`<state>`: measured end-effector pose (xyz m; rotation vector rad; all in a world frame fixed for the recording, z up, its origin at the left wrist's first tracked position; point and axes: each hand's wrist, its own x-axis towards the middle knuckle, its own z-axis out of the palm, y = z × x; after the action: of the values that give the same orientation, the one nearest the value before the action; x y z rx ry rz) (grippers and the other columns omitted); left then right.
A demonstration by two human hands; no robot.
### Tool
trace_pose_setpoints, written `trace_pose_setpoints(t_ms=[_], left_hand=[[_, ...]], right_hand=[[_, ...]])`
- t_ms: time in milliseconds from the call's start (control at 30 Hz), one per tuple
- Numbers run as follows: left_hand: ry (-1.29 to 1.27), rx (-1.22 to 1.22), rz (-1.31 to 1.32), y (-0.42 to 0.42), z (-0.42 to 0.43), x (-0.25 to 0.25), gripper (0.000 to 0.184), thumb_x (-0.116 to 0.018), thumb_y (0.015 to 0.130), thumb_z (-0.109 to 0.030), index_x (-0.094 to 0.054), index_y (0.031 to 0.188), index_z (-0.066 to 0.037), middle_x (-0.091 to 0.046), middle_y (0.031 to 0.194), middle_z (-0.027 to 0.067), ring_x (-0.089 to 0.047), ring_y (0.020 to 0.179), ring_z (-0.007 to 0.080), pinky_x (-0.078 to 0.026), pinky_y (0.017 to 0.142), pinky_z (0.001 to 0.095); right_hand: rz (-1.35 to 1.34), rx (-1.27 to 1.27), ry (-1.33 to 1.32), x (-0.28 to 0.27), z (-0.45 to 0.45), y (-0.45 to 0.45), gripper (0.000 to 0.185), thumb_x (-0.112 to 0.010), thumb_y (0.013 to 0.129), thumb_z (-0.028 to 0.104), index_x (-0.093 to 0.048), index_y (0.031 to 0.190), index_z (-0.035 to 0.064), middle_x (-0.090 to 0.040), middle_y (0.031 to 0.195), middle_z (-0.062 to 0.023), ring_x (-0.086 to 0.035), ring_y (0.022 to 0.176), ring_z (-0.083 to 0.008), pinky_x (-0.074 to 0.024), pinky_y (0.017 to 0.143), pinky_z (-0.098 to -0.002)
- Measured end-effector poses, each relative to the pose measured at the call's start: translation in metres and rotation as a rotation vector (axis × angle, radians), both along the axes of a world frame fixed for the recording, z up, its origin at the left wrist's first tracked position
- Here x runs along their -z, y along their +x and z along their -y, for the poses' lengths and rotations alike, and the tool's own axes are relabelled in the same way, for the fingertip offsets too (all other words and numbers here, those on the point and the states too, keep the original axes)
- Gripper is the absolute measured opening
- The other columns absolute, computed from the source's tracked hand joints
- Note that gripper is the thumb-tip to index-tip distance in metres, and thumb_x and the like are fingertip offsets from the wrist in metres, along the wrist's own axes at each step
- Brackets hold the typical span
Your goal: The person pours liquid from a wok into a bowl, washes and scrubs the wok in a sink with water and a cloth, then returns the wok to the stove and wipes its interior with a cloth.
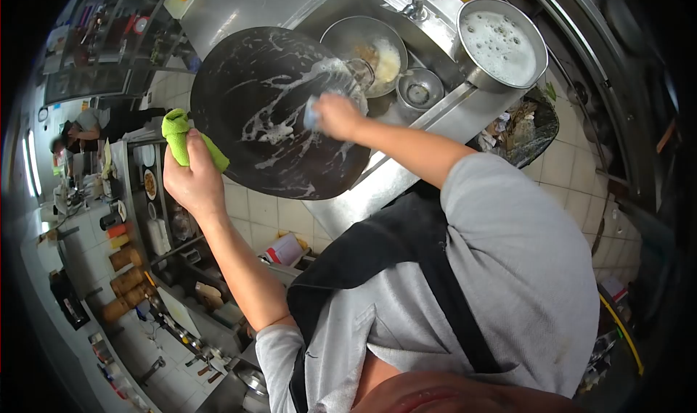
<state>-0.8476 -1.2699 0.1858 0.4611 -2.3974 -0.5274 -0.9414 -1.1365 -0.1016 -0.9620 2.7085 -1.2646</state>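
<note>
A large dark wok [239,115], streaked with white suds, is tilted over the edge of the sink. My left hand [194,177] is closed around a bright green cloth [176,131] at the wok's left side; whatever the cloth wraps is hidden. Inside the wok, my right hand [337,117] is blurred by motion and closed on a light blue scrubbing pad [311,113], which touches the soapy surface. Just behind the wok, a metal bowl [341,28] with yellowish and brown bits in it sits in the sink [319,14].
A smaller metal bowl [420,88] lies in the sink. To the right stands a pot of foamy water [502,48], above a black-lined bin of scraps [534,126]. A faucet [415,10] rises behind. Shelving [156,228] is at left, and another person [98,126] bends farther off.
</note>
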Motion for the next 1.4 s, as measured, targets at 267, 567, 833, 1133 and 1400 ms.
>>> trace_pose_setpoints(t_ms=[267,567,833,1133,1400], left_hand=[[0.100,0.003,0.023,0.003,0.013,0.002,0.029,-0.063,0.092,-0.025,-0.066,0.090,0.004,-0.063,0.069,0.0069,-0.056,0.063,0.0137,-0.047,0.061,0.0314],[0.210,0.102,0.033,0.021,0.020,-0.002,0.024,-0.064,0.093,-0.021,-0.065,0.091,0.003,-0.060,0.069,0.0034,-0.052,0.065,0.0096,-0.045,0.061,0.0282],[0.256,0.018,0.016,0.021,0.039,0.017,0.023,-0.063,0.092,-0.019,-0.063,0.089,0.003,-0.059,0.069,0.0046,-0.053,0.064,0.0109,-0.046,0.061,0.0302],[0.310,0.068,0.039,0.020,0.051,0.030,0.025,-0.063,0.091,-0.023,-0.064,0.091,0.003,-0.060,0.070,0.0055,-0.054,0.066,0.0118,-0.046,0.063,0.0306],[0.374,-0.157,-0.215,0.024,0.086,0.057,0.029,-0.062,0.091,-0.025,-0.066,0.089,0.003,-0.062,0.070,0.0050,-0.057,0.066,0.0125,-0.048,0.062,0.0320]], right_hand=[[-0.073,-0.074,0.088,-0.002,-0.019,-0.014,0.017,-0.065,0.074,0.010,-0.069,0.090,0.0146,-0.065,0.096,-0.0090,-0.060,0.097,-0.0317,-0.0513,0.084,-0.0440],[-0.093,0.287,-0.180,-0.032,0.050,-0.110,0.018,-0.067,0.077,0.009,-0.063,0.095,0.0083,-0.059,0.103,-0.0161,-0.059,0.098,-0.0364,-0.0507,0.081,-0.0474],[-0.071,-0.004,-0.700,-0.117,0.118,-0.014,0.029,-0.069,0.076,0.012,-0.063,0.105,0.0076,-0.060,0.103,-0.0154,-0.060,0.096,-0.0364,-0.0512,0.082,-0.0442],[0.316,0.327,-0.362,-0.090,0.134,-0.100,0.032,-0.072,0.081,0.026,-0.062,0.105,0.0073,-0.069,0.095,-0.0157,-0.067,0.087,-0.0338,-0.0526,0.080,-0.0441],[-0.017,-0.372,-0.038,-0.042,0.012,0.007,0.028,-0.068,0.079,0.019,-0.067,0.106,0.0103,-0.064,0.104,-0.0120,-0.061,0.104,-0.0334,-0.0512,0.089,-0.0442]])
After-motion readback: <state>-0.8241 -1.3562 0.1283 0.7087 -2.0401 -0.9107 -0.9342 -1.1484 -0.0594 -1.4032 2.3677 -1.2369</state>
